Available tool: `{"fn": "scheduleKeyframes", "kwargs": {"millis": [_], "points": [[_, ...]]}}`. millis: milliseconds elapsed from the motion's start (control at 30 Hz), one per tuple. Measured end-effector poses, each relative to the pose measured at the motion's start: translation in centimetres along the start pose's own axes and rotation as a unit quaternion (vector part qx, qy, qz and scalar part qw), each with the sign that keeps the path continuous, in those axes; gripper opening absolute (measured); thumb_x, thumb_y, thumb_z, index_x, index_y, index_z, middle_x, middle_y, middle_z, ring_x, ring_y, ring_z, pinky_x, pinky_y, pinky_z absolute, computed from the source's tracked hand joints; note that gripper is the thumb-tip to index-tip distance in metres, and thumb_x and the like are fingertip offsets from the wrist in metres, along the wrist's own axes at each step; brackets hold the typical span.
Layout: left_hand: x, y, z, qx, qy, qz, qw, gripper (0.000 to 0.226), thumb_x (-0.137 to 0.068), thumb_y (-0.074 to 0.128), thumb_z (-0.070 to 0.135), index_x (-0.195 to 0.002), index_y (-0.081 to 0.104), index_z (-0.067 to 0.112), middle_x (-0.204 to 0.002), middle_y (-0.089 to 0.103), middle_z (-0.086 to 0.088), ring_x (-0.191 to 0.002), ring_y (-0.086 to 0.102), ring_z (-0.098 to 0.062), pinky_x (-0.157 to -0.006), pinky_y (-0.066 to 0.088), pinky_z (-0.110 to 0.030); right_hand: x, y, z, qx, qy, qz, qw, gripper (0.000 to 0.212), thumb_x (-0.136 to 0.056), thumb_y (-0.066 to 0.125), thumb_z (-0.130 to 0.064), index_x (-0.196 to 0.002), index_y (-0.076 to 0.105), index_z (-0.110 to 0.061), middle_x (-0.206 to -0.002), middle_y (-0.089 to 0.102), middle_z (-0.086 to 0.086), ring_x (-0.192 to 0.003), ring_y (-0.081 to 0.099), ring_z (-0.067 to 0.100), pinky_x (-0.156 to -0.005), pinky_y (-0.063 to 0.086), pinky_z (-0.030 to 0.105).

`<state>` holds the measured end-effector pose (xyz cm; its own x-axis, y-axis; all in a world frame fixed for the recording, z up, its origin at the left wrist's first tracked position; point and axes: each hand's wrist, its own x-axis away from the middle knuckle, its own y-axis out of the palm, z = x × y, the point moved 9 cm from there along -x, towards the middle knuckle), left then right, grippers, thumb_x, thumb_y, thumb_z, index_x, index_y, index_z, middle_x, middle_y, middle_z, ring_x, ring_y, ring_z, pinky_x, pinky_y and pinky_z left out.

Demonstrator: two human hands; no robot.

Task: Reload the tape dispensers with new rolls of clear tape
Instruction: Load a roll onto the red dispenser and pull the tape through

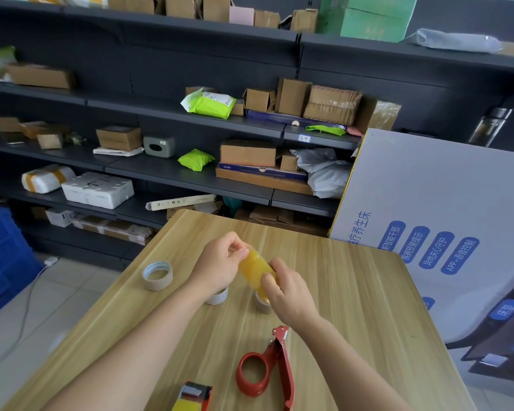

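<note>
We hold the roll of clear tape, yellowish in tint, above the middle of the counter, lifted off the wood and tilted. Our left hand pinches its upper end, the fingers clamped on the edge. Our right hand curls round its lower end, those fingers gripping it as well.

Nearer to us the red dispenser lies on its side. Its round holder frames bare wood, and its handle points towards our right wrist. A second dispenser, red with a yellow part, is cut off by the lower edge, and we cannot tell what it carries.

A beige roll lies flat to the left. A white roll shows just under our left wrist and a small roll under our right hand.

Beyond the counter, dark shelves carry cardboard boxes, most of them closed. A blue crate stands on the floor at left, its contents hidden from us.
</note>
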<state>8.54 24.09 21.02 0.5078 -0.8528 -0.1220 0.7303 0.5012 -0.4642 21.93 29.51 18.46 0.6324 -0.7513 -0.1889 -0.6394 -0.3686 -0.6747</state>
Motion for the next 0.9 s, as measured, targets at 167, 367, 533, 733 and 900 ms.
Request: {"fn": "scheduleKeyframes", "kwargs": {"millis": [167,367,533,733,900], "points": [[0.3,0.3,0.0,-0.056,0.018,0.016,0.998,0.017,-0.095,0.052,0.026,-0.079,0.052,0.022,-0.085,0.068,0.001,-0.077,0.061,-0.023,-0.072,0.053,-0.048,-0.1,0.0,1.3,-0.098,0.05,-0.018,0.994,0.036,-0.08,0.036,-0.036,-0.079,0.048,-0.002,-0.068,0.042,-0.002,-0.062,0.038,0.012,-0.057,0.031,0.029],[0.7,2.3,-1.6,-0.096,-0.001,0.006,0.995,0.021,-0.099,0.044,0.028,-0.078,0.044,0.026,-0.081,0.068,0.011,-0.073,0.061,-0.017,-0.069,0.053,-0.042,0.8,0.8,4.3,-0.111,0.116,-0.043,0.986,0.026,-0.077,0.038,-0.039,-0.07,0.044,-0.015,-0.067,0.045,-0.004,-0.065,0.042,0.014,-0.061,0.036,0.032],[0.9,4.1,-5.0,-0.106,-0.07,-0.048,0.991,0.021,-0.098,0.042,0.033,-0.081,0.047,0.021,-0.087,0.071,0.007,-0.073,0.066,-0.021,-0.072,0.056,-0.046,2.6,1.8,6.7,-0.145,0.144,-0.06,0.977,0.044,-0.07,0.061,-0.06,-0.097,0.056,-0.026,-0.111,0.067,-0.006,-0.094,0.064,0.018,-0.084,0.055,0.043],[1.1,5.8,-7.1,-0.063,-0.122,-0.111,0.984,0.022,-0.096,0.048,0.03,-0.079,0.049,0.017,-0.086,0.072,0.008,-0.078,0.07,-0.027,-0.07,0.055,-0.042,4.2,2.0,6.8,0.014,0.095,-0.047,0.994,0.054,-0.073,0.078,-0.035,-0.12,0.052,-0.03,-0.102,0.064,-0.006,-0.091,0.062,0.017,-0.077,0.051,0.035],[2.1,6.7,-8.1,0.062,-0.171,-0.181,0.966,0.019,-0.097,0.049,0.023,-0.08,0.053,0.015,-0.101,0.072,-0.003,-0.083,0.063,-0.016,-0.068,0.043,-0.029,4.5,2.6,8.2,-0.108,0.135,-0.075,0.982,0.04,-0.076,0.079,-0.026,-0.113,0.062,-0.026,-0.092,0.067,-0.011,-0.081,0.063,0.002,-0.073,0.051,0.025]]}}
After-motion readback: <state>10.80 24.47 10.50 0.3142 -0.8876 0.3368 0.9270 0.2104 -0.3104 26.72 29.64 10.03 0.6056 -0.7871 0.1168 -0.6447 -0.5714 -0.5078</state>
